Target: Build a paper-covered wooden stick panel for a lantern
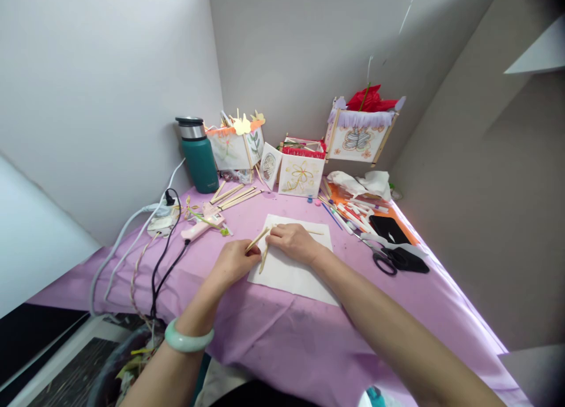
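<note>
Forearms over pink-draped table (282,324), white sheet (289,273) beneath hands, grey walls (300,48) behind.

- White, roughly square sheet of paper (289,277): flat on the purple cloth (375,318), set slightly askew.
- Thin, straight, pale wooden stick (257,240): held at a slant across the sheet's left edge, upper end pointing right.
- Second pale, thin wooden stick (263,262): over the sheet's left part, upper end partly hidden.
- Third pale, thin wooden stick (316,233): along the sheet's far part, left portion hidden.
</note>
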The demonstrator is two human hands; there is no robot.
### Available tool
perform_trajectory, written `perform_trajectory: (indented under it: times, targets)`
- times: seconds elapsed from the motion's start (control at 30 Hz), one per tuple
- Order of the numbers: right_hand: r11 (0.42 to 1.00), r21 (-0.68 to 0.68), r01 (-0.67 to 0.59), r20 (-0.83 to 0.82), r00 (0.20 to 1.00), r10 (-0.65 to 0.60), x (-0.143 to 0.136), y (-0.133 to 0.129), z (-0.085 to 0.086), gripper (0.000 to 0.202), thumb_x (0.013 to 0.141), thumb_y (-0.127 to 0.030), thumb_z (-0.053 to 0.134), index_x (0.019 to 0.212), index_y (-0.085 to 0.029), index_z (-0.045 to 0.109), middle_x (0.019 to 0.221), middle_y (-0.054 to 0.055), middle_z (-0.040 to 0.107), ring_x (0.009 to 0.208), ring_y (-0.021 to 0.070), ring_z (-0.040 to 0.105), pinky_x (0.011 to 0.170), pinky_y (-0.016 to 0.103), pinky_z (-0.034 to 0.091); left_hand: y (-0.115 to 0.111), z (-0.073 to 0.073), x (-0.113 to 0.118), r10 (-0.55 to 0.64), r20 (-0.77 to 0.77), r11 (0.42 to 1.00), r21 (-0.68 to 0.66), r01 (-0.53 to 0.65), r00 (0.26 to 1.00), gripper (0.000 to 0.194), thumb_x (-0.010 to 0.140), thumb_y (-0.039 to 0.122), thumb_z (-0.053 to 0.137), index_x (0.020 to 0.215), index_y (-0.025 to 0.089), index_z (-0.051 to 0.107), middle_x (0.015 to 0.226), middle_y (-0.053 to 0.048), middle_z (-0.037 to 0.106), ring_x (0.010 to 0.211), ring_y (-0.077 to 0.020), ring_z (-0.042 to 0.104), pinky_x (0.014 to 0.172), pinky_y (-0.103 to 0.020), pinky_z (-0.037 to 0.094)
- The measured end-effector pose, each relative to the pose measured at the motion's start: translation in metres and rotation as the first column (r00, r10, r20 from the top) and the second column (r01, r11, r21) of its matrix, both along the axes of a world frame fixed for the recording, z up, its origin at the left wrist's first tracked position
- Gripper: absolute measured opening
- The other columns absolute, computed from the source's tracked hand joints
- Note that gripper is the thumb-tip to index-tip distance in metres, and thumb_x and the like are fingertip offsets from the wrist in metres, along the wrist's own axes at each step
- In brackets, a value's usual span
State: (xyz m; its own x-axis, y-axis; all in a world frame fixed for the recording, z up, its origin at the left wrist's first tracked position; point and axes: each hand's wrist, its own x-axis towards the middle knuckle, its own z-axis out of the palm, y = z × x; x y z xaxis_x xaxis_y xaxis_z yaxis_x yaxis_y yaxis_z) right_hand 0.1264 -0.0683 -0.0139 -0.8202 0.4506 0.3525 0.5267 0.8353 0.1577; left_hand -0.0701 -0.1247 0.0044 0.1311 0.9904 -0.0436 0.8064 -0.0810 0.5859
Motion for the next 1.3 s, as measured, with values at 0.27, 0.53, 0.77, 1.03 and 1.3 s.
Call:
perform_trajectory:
  times: [0.27,0.53,0.77,1.03,1.3]
  targets:
    - [1.0,0.009,-0.001,-0.007,1.0,0.001,-0.002,0.003,-0.003,0.026,0.098,-0.021,0.042,0.088,-0.018,0.065,0.082,0.005,0.063,0.077,0.0162,0.053,0.068,0.027,0.034,0.001,-0.002,0.0,-0.009,0.002,1.0,0.001,0.009,1.0,0.018,0.072,0.028,0.057,0.079,0.02,0.072,0.076,-0.002,0.072,0.072,-0.018,0.063,0.063,-0.025,0.038]
    - [0.978,-0.056,0.201,-0.221,0.953,-0.208,0.012,0.007,-0.005,0.024,0.094,-0.017,0.046,0.11,-0.02,0.065,0.094,0.005,0.067,0.087,0.0153,0.058,0.073,0.025,0.037,0.001,-0.003,0.001,0.037,0.012,0.998,0.046,-0.037,0.999,0.022,0.077,0.03,0.055,0.085,0.02,0.072,0.081,-0.003,0.073,0.077,-0.0185,0.065,0.065,-0.024,0.039]
    - [0.9,-0.151,0.409,-0.336,0.835,-0.436,0.038,0.016,-0.01,0.018,0.091,-0.026,0.054,0.097,-0.019,0.07,0.095,0.008,0.066,0.093,0.0198,0.055,0.08,0.03,0.039,-0.001,-0.003,0.007,0.061,-0.024,0.995,0.084,-0.059,0.998,0.031,0.079,0.036,0.055,0.098,0.02,0.073,0.078,-0.004,0.072,0.072,-0.018,0.062,0.063,-0.024,0.036]
    - [0.882,-0.209,0.423,-0.299,0.831,-0.469,0.03,0.016,-0.012,0.015,0.09,-0.023,0.058,0.088,-0.019,0.072,0.09,0.006,0.067,0.089,0.0183,0.054,0.079,0.03,0.037,-0.004,-0.003,0.01,-0.015,-0.105,0.997,0.071,0.023,0.994,0.031,0.077,0.037,0.057,0.102,0.026,0.073,0.075,-0.002,0.071,0.067,-0.0167,0.058,0.059,-0.024,0.03]
    - [0.865,-0.215,0.452,-0.294,0.815,-0.499,0.027,0.016,-0.011,0.017,0.09,-0.022,0.056,0.09,-0.019,0.072,0.092,0.006,0.067,0.088,0.0184,0.055,0.079,0.03,0.037,-0.004,-0.004,0.011,-0.022,-0.133,0.997,0.066,0.031,0.991,0.026,0.078,0.039,0.055,0.092,0.027,0.074,0.08,-0.004,0.072,0.073,-0.0187,0.061,0.06,-0.025,0.031]
